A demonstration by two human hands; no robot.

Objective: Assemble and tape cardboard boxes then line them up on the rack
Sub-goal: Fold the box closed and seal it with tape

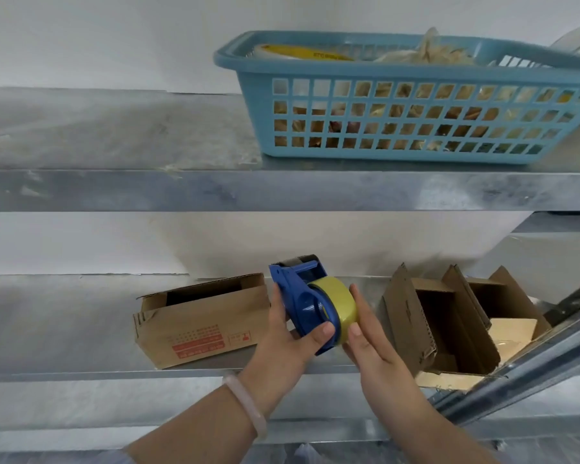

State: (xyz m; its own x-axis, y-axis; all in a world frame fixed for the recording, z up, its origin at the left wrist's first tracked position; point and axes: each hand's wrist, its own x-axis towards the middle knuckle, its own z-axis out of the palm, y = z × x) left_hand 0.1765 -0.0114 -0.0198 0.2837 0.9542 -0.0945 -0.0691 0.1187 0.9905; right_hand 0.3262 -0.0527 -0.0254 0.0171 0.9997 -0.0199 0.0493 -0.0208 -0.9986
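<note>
From the head view, my left hand (292, 336) grips the blue dispenser (298, 296), thumb across its front. My right hand (372, 339) lies flat against the yellow tape roll (340, 304), fingers straight, clasping nothing. Both hover in front of the lower shelf (64, 329) of the rack. A box (198, 324) lies there on its side just left of the hands, its top open and untaped. More open boxes (449, 326) stand to the right, flaps splayed, at the shelf's front lip. I see several risks. I cannot spot the loose tape end, so I may fumble for it. With only a flat palm steadying it, the roll could slide off its hub. The toothed blade (298, 261) at the dispenser's top points away now, but a careless regrip could catch a finger. The right boxes look ready to tip off the edge if my elbow brushes them. The basket (416, 155) on the upper shelf (114, 190) is well clear.
</note>
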